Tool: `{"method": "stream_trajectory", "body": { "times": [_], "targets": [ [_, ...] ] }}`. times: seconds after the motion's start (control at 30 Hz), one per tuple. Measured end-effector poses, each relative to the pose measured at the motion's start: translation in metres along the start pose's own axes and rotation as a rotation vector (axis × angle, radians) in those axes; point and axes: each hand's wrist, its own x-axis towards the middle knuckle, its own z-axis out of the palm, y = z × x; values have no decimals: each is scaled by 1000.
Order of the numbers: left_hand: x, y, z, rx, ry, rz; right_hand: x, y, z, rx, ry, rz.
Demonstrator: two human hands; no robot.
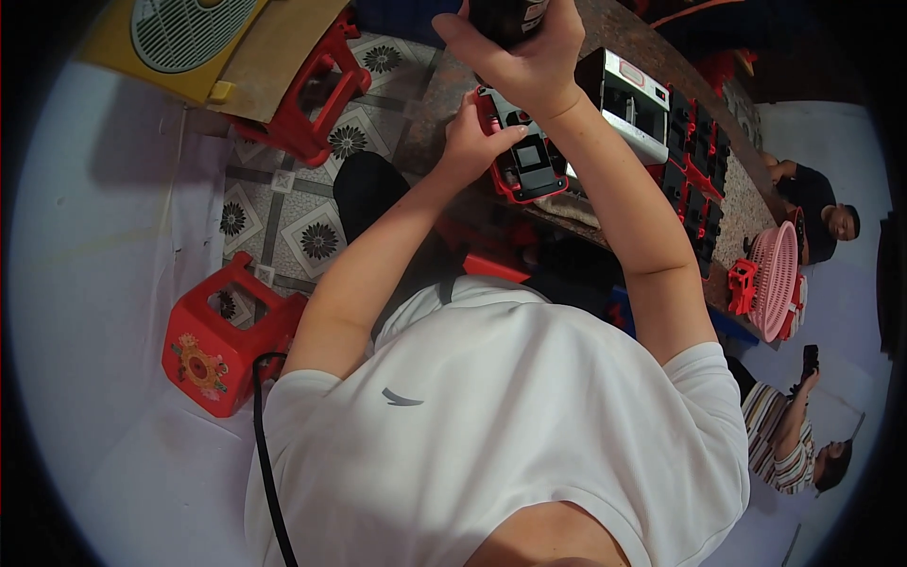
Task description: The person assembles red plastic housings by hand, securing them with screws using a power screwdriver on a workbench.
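Observation:
My left hand [470,144] grips the left side of a red and black device casing [531,175], its thumb lying over the top. The casing has a small dark square panel and rests at the table's near edge. Higher up, my right hand [539,71] is wrapped round a dark, rounded tool [507,17] with a pale label. The picture's upper edge cuts that tool off, so its exact kind and its tip are hidden. The right forearm passes just to the right of the casing.
On the speckled table [746,194] stand a white and black boxy machine [635,99], rows of black and red parts [694,170] and a pink basket [775,281]. Red stools [219,345] stand at left, near a yellow fan [179,47]. Two other people are at right.

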Motion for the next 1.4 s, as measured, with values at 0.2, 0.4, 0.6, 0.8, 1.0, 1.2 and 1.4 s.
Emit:
{"method": "stream_trajectory", "body": {
  "times": [0.2,0.4,0.6,0.8,1.0,1.2,1.4],
  "targets": [
    [0,4,-1,40,9,-25,-3,3,-1,-116,-118,-24],
    [-1,1,-2,76,18,-39,3,-5,11,58,-18,-43],
    [-3,7,-2,43,18,-25,0,-2,5,123,19,-32],
    [-2,8,1,7,14,-38,-3,24,2,296,23,-110],
    [-1,0,-1,-4,12,7,-1,-1,7,130,64,-48],
    [-2,4,1,-35,13,-74,-5,3,1,139,66,32],
    [-2,3,1,-54,27,-89,-5,5,-3,115,97,34]
  ]
}}
